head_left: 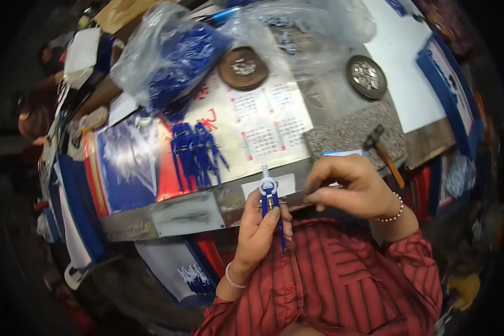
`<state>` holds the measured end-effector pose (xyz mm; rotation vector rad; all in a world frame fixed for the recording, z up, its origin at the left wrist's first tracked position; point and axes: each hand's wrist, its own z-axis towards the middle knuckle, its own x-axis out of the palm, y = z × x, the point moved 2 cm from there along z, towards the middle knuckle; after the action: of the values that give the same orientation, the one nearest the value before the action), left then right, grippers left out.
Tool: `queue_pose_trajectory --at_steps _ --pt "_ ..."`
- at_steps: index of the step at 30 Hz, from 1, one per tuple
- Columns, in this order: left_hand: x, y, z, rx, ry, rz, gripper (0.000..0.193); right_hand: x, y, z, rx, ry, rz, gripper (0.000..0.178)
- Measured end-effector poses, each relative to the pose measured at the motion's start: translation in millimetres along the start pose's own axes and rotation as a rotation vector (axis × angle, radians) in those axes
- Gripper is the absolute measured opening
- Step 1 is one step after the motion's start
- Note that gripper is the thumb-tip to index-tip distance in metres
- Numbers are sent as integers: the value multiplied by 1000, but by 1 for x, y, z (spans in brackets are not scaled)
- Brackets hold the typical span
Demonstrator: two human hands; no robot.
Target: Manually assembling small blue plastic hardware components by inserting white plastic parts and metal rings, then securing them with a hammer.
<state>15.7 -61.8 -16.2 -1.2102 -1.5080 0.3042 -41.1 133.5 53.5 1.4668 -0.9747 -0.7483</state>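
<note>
My left hand (261, 229) grips a blue drawing compass (270, 196) upright at the near edge of the workbench (179, 215), its silver top pointing away from me. A thin crossbar runs through the compass legs. My right hand (350, 187) pinches the right end of that crossbar, fingers curled together. Both hands hover over my red striped shirt and the bench edge.
A pile of finished blue compasses (196, 151) lies on a calendar sheet (260, 120). Behind it a clear bag of blue parts (173, 56). Two round metal dishes with small parts (243, 68) (366, 75). A hammer (383, 151) rests on a stone slab at right.
</note>
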Motion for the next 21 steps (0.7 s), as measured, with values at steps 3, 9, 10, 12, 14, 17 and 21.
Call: queue_pose_trajectory --at_steps 3,9,10,12,14,17,21 --pt "3 -1 -2 13 -22 2 42 -1 -31 -3 185 -59 340 9" --pt "18 7 6 -13 22 14 46 -6 -61 -5 275 -67 576 12" --pt "20 8 8 -13 24 18 46 -7 -63 -6 277 -79 604 13" --pt "23 11 11 -35 44 26 45 -11 -65 -8 274 -98 635 13" --pt "27 13 13 -42 56 34 45 -13 -65 -10 282 -95 651 15" --pt "34 15 16 -50 78 46 43 -16 -70 -15 261 -102 700 16" --pt "41 17 16 -70 88 46 42 -20 -75 -21 240 -79 707 18"
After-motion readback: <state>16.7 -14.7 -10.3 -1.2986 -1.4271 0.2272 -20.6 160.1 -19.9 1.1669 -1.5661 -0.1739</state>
